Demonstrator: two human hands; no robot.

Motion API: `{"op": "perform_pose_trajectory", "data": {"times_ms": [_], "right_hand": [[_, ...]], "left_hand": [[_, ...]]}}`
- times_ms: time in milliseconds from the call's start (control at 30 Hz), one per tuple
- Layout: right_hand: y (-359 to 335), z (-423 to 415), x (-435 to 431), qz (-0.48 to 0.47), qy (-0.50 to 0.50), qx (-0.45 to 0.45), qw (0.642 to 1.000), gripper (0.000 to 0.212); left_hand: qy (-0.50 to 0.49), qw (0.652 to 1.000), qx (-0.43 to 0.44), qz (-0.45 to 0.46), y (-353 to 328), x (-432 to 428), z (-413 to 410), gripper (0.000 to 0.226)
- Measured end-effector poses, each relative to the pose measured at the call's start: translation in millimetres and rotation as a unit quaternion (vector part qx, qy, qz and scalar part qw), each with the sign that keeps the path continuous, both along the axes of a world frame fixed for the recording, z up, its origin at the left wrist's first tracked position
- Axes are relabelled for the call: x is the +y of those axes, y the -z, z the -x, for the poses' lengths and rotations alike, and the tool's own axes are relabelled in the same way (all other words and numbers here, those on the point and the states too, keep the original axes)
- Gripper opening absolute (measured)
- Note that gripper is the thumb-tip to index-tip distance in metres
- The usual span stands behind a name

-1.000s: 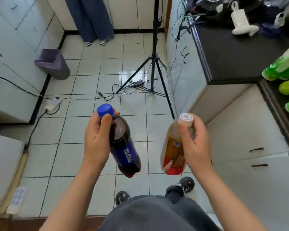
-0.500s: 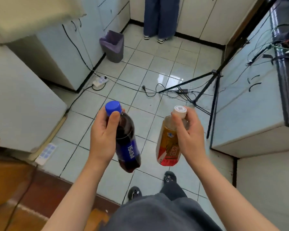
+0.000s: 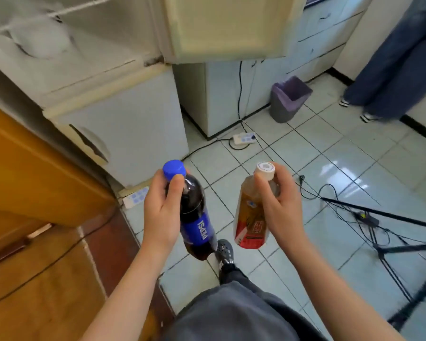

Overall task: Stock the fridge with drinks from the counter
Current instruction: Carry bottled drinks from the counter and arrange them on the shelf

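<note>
Two plastic bottles above glossy pale floor tiles (image 3: 330,168), left grip (image 3: 161,212) curled round the neck of a dark, blue-capped Pepsi bottle (image 3: 198,226), right grip (image 3: 280,212) curled round an amber, white-capped tea bottle (image 3: 249,217), scuffed cream fridge (image 3: 123,119) ahead.

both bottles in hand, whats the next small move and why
Probably step left toward the fridge and raise the cola bottle to its open top compartment. The left hand grips it, the right hand grips the amber bottle, and the top door hangs open.
</note>
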State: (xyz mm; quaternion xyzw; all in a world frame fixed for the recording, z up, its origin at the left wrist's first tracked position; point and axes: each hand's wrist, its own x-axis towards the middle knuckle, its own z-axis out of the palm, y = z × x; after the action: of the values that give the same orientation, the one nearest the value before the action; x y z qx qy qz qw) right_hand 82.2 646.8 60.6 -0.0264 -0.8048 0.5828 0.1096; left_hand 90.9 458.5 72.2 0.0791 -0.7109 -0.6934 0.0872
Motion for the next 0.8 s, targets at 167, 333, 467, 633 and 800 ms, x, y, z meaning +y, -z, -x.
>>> {"op": "perform_pose_trajectory", "data": {"times_ms": [167, 333, 467, 633, 800], "right_hand": [[-11.4, 94.6, -29.7, 0.021, -0.069, 0.024, 0.997, 0.003], [-18.9, 168.0, -70.8, 0.023, -0.169, 0.035, 0.985, 0.004], [-15.9, 212.8, -107.5, 0.034, -0.215, 0.027, 0.976, 0.004], [-10.6, 265.3, -160.4, 0.03, -0.235, 0.027, 0.971, 0.007], [-11.1, 330.1, -222.1, 0.014, -0.24, 0.026, 0.97, 0.01]], "left_hand": [[-0.127, 0.991, 0.013, 0.035, -5.3, -30.3, 59.3, 0.019], [-0.29, 0.957, 0.0, 0.003, -0.1, -65.7, 94.2, 0.018], [-0.341, 0.94, 0.014, 0.016, 3.5, -98.2, 117.3, 0.016], [-0.334, 0.942, -0.007, 0.043, 18.1, -143.7, 163.3, 0.013], [-0.313, 0.949, -0.003, 0.045, 25.9, -201.7, 233.0, 0.021]]}}
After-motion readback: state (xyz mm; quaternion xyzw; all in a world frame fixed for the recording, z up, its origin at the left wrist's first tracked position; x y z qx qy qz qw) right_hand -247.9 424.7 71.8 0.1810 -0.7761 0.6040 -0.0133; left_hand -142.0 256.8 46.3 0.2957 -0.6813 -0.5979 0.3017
